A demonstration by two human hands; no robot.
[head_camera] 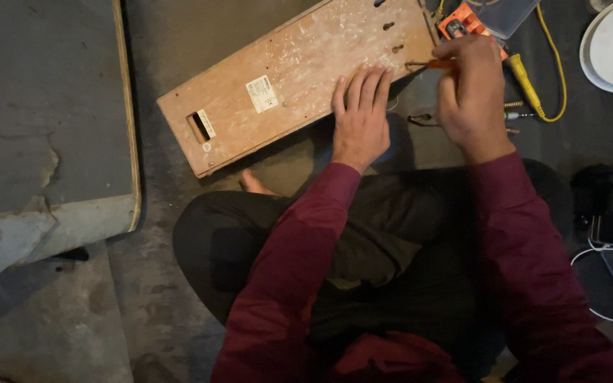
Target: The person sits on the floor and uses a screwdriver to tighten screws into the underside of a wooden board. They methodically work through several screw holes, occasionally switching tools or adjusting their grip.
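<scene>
While the left hand [360, 117] lies flat on the panel, the right hand [471, 89] works a small screwdriver [435, 64] at its edge.

Panel [299, 78]: a long, scuffed brown board with pale labels and slotted holes, lying on the dark floor [172, 28] just ahead of the seated person's knees. Left hand: fingers spread, palm down near the lower edge, gripping nothing. Right hand: fingers curled shut around the orange handle, with the shaft pointing left toward the slotted holes near the board's far end (the tip itself is too small to make out). For a clean result, keep steady downward pressure through the flat hand so the board cannot slide, and hold the shaft in line with the fastener. A yellow cable [555, 64] and loose bits [514, 106] lie just beside the right hand.
</scene>
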